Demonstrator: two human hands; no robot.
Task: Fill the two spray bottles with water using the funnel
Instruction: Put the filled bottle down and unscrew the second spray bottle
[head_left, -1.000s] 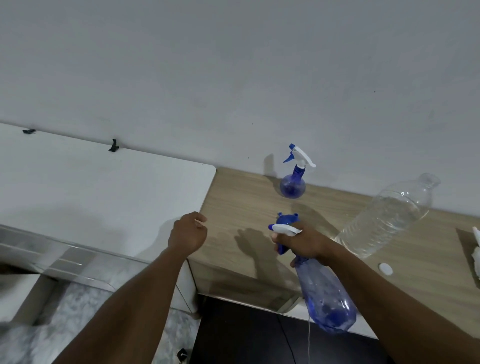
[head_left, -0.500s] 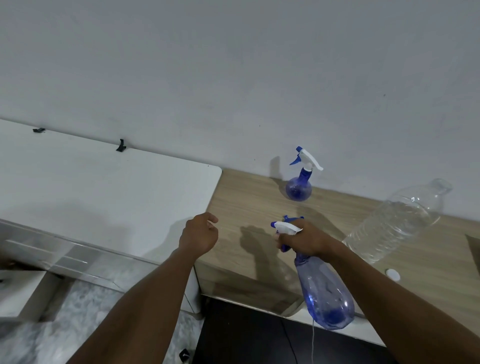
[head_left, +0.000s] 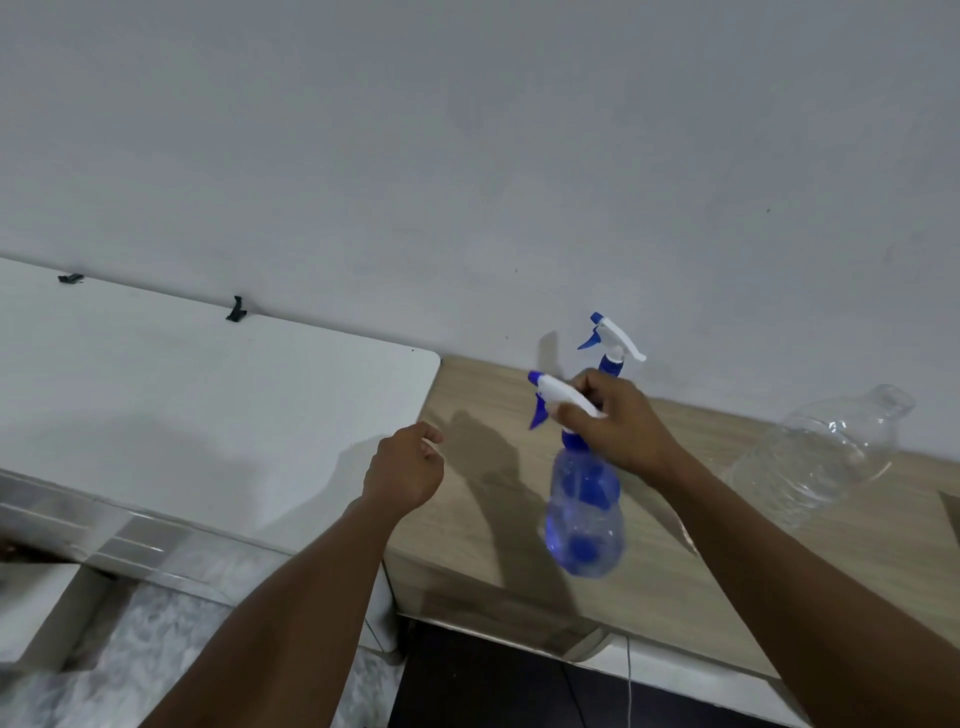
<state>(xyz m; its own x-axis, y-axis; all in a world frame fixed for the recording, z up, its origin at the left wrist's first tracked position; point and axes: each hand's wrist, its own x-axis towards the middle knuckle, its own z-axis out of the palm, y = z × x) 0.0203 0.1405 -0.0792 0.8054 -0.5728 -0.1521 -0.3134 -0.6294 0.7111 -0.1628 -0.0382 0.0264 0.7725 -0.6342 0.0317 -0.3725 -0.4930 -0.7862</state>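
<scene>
My right hand grips the white and blue trigger head of a blue translucent spray bottle, which hangs above the wooden table. A second blue spray bottle stands at the wall behind my right hand; only its trigger head shows. A large clear water bottle leans against the wall at the right, uncapped. My left hand hovers at the wooden table's left edge with fingers loosely curled, holding nothing. No funnel is in view.
A white table adjoins the wooden one on the left, with two small black clips at the wall. A dark gap and a thin cable lie below the wooden table's front edge.
My right hand has lifted the spray bottle up and away from me, from beyond the table's front edge to over the table, in front of the second bottle. My left hand has barely moved.
</scene>
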